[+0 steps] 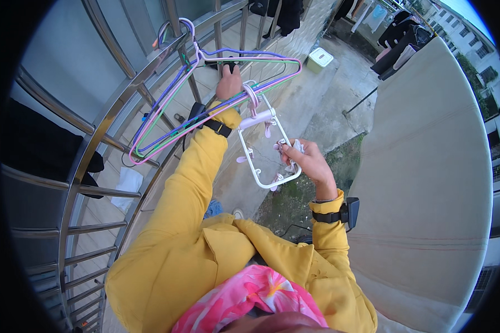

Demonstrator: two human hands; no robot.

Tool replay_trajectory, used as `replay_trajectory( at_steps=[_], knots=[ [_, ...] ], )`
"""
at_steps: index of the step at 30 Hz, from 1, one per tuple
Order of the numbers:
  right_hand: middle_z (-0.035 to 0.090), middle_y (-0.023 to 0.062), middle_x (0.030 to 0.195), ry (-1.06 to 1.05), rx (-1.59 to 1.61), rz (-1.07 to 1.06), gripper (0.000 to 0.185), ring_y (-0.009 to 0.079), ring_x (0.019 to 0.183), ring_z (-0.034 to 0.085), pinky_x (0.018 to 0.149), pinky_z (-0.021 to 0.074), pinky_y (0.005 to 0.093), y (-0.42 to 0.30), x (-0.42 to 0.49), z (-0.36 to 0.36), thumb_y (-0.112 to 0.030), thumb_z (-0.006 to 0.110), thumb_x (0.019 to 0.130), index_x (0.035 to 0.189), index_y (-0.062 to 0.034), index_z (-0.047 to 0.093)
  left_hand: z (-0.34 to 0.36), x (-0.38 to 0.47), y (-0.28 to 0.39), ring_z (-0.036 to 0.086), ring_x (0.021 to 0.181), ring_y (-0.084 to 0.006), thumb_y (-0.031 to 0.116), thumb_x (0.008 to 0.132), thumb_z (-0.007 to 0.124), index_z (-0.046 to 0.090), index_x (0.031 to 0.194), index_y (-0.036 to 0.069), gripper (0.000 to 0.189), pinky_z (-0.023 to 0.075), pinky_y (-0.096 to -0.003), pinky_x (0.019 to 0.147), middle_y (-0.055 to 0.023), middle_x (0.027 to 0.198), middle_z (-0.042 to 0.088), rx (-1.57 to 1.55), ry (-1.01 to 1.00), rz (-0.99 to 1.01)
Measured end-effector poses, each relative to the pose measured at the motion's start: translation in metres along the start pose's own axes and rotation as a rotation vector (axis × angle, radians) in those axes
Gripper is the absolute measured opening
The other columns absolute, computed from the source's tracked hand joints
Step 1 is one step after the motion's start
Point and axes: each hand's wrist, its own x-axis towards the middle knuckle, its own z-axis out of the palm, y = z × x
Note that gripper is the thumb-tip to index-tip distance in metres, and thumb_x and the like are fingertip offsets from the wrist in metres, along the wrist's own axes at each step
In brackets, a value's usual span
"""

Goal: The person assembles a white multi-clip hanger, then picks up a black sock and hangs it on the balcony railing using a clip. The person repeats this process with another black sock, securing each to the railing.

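Note:
A white plastic clip hanger (256,181) with pale purple clothes pegs hangs by its hook from the lower bar of several coated wire hangers (166,143). Those hangers, in purple, pink and green, hang on the metal railing. My right hand (310,160) pinches a peg and a small pale cloth (298,146) at the right side of the clip hanger's frame. My left hand (229,83) reaches behind the wire hangers, beside a railing bar, at a small black item (231,65); whether it grips this item, I cannot tell.
A curved stainless steel railing (98,145) runs along the left. A large pale sheet (425,166) hangs at the right. A lidded plastic tub (320,59) stands on the concrete ground. Dark clothes (408,39) hang farther off. White paper or cloth (127,187) lies behind the railing.

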Motion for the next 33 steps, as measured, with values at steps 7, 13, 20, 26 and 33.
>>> replay_trajectory(
  at_steps=[7,13,20,26,33],
  knots=[
    [0.066,0.0006,0.083,-0.024,0.019,-0.004,0.025,0.0085,0.072,0.058,0.065,0.0464,0.0248,0.006,0.005,-0.003,-0.023,0.062,0.099,0.096,0.0009,0.069,0.034,0.034,-0.015,0.068,0.098,-0.0376,0.007,0.084,0.064,0.071,0.099,0.001,0.017,0.0573,-0.0470,0.081,-0.0205,0.116,0.063,-0.022,-0.172,-0.135],
    [0.067,0.0004,0.081,-0.050,0.016,-0.014,0.032,0.0087,0.072,0.059,0.066,0.0471,0.0250,0.008,0.010,-0.010,-0.031,0.063,0.100,0.095,0.0001,0.069,-0.003,-0.012,-0.004,0.067,0.084,-0.0338,0.003,0.082,0.068,0.070,0.093,0.000,0.011,0.0543,-0.0419,0.074,-0.0144,0.101,0.066,-0.541,0.405,0.055],
    [0.070,0.0019,0.083,0.016,-0.176,-0.040,0.041,0.0075,0.073,0.058,0.068,0.0472,0.0239,-0.004,0.026,-0.041,-0.038,0.067,0.097,0.106,0.0017,0.073,-0.058,-0.104,-0.010,0.064,0.089,-0.0398,-0.001,0.078,0.062,0.062,0.120,0.003,0.042,0.0502,-0.0459,0.079,-0.0229,0.095,0.067,-0.531,0.247,-0.070],
    [0.068,0.0028,0.080,0.224,-0.550,-0.148,0.038,0.0076,0.069,0.056,0.059,0.0460,0.0267,-0.087,0.085,-0.082,-0.034,0.072,0.092,0.105,0.0019,0.073,-0.058,-0.177,-0.047,0.064,0.074,-0.0364,-0.002,0.081,0.057,0.063,0.091,-0.004,0.012,0.0505,-0.0431,0.068,-0.0190,0.086,0.064,-0.663,0.273,-0.211],
    [0.063,0.0065,0.083,0.259,-0.221,-0.320,0.067,0.0119,0.061,0.054,0.050,0.0434,0.0280,-0.157,0.262,-0.062,-0.038,0.072,0.091,0.138,0.0048,0.052,-0.057,-0.251,-0.056,0.068,0.079,-0.0246,-0.008,0.089,0.045,0.055,0.103,-0.001,0.018,0.0618,-0.0373,0.066,-0.0093,0.086,0.061,-1.263,-0.156,-0.974]
  ],
)
